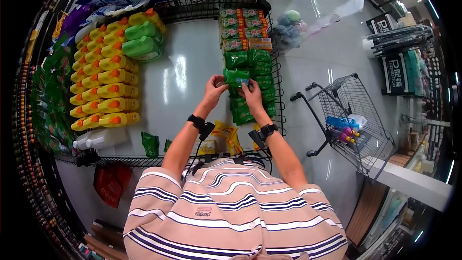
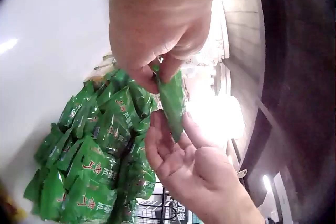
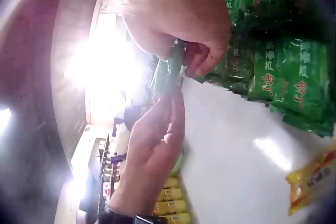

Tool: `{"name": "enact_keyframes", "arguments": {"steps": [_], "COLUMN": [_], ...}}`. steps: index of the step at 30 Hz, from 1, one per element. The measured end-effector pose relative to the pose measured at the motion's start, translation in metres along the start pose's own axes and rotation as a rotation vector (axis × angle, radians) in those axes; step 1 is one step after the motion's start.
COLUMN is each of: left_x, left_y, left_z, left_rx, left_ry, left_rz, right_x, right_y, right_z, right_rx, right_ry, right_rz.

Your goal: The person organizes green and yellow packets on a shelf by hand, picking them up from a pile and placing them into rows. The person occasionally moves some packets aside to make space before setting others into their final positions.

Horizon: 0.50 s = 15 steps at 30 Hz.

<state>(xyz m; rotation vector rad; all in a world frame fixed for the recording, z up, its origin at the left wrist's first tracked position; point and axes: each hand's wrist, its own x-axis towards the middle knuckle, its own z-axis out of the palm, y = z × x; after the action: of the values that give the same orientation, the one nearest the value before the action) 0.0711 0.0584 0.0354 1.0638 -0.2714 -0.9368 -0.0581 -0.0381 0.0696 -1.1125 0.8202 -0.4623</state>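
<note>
Both hands hold one shiny green plastic packet (image 1: pixel 237 77) above the piled packets. My left hand (image 1: pixel 215 89) pinches one end between thumb and fingers; in the left wrist view this green packet (image 2: pixel 172 100) hangs from that grip. At the other end, my right hand (image 1: pixel 252 95) has its thumb and fingers on the packet, and the right wrist view shows the right hand (image 3: pixel 176 16) gripping it closely. Rows of matching green packets (image 1: pixel 240 112) with red and white lettering lie beneath and beside the hands.
Boxed red-and-green packs (image 1: pixel 232 32) stand behind the green rows. Yellow bottles (image 1: pixel 108 77) and two green jugs (image 1: pixel 140 48) fill the left side. Yellow packets (image 1: pixel 226 132) lie near my body. A wire rail (image 1: pixel 280 96) edges the white table; a shopping cart (image 1: pixel 356 120) stands to the right.
</note>
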Motion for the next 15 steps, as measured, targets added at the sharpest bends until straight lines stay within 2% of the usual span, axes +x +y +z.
{"name": "enact_keyframes", "arguments": {"steps": [2,3,5,6,7,8,9,11,13,15], "left_x": [0.000,0.001,0.003,0.007,0.011,0.015,0.018,0.024,0.035,0.046], "left_y": [0.006,0.008,0.012,0.009,0.006,0.003,0.004,0.004,-0.005,-0.013], "left_z": [0.012,0.019,0.028,0.029,0.028,0.028,0.031,0.038,0.035,0.037], "left_rx": [0.221,0.223,0.393,0.396,0.082,-0.236,-0.234,0.123,0.104,-0.023], "left_ry": [0.002,0.000,-0.046,-0.046,-0.067,-0.085,-0.083,-0.029,-0.032,0.151], "left_rz": [0.014,0.014,-0.085,-0.086,-0.277,-0.463,-0.467,-0.326,-0.337,-0.377], "right_x": [0.006,0.003,-0.011,-0.012,-0.014,-0.014,-0.014,-0.010,-0.004,-0.002], "right_y": [0.003,-0.005,-0.032,-0.032,-0.030,-0.028,-0.025,-0.008,-0.008,-0.008], "right_z": [-0.009,-0.008,0.002,0.008,0.010,0.011,0.012,0.006,0.005,0.002], "right_rx": [-0.086,-0.084,-0.538,-0.558,-0.660,-0.813,-0.969,-0.991,-1.015,-1.163], "right_ry": [0.055,0.057,0.128,0.070,-0.036,-0.073,-0.113,-0.137,-0.165,-0.072], "right_rz": [-0.181,-0.183,-0.306,-0.503,-0.522,-0.619,-0.715,-0.696,-0.687,-0.707]}}
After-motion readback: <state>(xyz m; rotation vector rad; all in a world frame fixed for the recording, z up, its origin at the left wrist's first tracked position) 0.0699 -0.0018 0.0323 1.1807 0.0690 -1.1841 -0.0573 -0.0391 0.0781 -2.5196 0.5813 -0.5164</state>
